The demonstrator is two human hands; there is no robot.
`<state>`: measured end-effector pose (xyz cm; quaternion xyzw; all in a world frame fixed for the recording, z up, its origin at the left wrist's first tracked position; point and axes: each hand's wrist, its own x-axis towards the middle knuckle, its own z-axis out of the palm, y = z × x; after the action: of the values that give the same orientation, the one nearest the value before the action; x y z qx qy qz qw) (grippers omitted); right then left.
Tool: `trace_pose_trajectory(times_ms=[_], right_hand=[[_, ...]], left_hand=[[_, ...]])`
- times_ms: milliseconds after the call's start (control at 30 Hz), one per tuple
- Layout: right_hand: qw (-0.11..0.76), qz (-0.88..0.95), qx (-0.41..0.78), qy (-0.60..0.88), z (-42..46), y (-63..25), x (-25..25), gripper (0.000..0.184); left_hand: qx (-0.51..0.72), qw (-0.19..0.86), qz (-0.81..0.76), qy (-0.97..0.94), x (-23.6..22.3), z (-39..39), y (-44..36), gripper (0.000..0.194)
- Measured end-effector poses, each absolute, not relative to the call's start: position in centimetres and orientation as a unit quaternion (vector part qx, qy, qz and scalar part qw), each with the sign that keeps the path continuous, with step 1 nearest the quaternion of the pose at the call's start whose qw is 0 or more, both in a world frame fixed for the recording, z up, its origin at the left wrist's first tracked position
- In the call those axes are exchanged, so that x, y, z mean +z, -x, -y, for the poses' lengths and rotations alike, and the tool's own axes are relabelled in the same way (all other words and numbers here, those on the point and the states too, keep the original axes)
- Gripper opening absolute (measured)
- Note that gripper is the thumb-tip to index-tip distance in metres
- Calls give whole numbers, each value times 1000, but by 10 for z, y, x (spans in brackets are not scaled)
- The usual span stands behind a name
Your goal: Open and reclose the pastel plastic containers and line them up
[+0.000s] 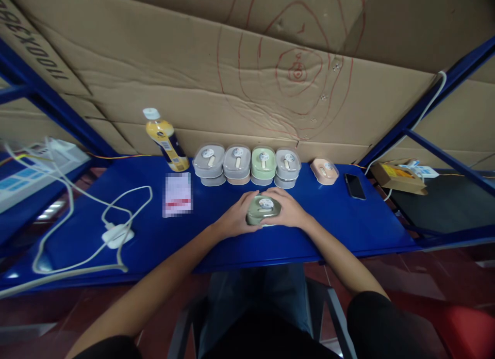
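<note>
Left hand (235, 219) and right hand (286, 209) clamped on sage-green plastic lidded box (264, 210) from both sides, fingers over lid. Box sits near front edge of blue metal worktop (348, 230), pretty much centre. Just behind it, row of four pastel lidded plastic boxes (236, 160). Further right, peach plastic box (324, 171) next to black smartphone (355, 186).

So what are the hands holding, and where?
A green plastic box with a lid, held by its two ends: the left hand on one end, the right hand on the other.
</note>
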<state>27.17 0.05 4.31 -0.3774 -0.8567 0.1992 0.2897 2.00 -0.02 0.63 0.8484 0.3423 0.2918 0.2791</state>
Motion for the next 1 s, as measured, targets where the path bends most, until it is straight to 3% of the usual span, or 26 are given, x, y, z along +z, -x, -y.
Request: trace_pose_trajectory(times_ms=[333,633,800,1000], right_hand=[[199,885,83,413,45,-286,35,87],[206,713,-76,666,98,-354,21,84],[218,679,-84,696,70,-380,19,92],[192,638,-47,744,-4,-375,26,62]], left_hand=[[269,245,-331,-871,9,6,-19,106],[237,232,-370,-868,9,8,-18,85],[221,235,-379,-867,12,8,-19,82],[223,232,-373,-870,14,10,-19,77]])
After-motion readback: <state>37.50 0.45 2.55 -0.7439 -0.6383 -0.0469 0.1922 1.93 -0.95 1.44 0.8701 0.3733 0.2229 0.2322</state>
